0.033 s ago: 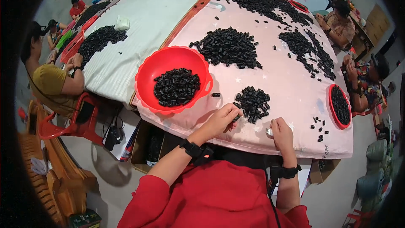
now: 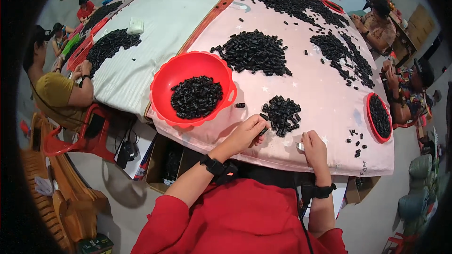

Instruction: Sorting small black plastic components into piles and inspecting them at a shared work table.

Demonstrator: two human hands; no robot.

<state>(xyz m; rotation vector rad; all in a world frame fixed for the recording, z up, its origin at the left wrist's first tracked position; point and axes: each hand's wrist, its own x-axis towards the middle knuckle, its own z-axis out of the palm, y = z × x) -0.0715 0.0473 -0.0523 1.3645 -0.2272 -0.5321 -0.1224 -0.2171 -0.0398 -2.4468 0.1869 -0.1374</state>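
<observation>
My left hand (image 2: 250, 130) is closed on a small black cylindrical piece (image 2: 263, 132) at the near edge of a small pile of like pieces (image 2: 281, 115). To its right, my right hand (image 2: 314, 148) pinches a small whitish, metallic-looking object (image 2: 300, 146); most of it is hidden by the fingers. The two hands are apart, just over the pink cloth. A red scalloped bowl (image 2: 162, 77) holds many black pieces and stands left of the pile. One loose black piece (image 2: 240, 105) lies between bowl and pile.
Beyond the pile spreads a larger heap of black pieces (image 2: 254, 54). A red oval basket (image 2: 389, 134) of pieces is at the right edge, with several loose ones (image 2: 357, 143) beside it. Co-workers sit along both sides, one in a yellow shirt (image 2: 59, 89). A red chair (image 2: 89, 136) stands left.
</observation>
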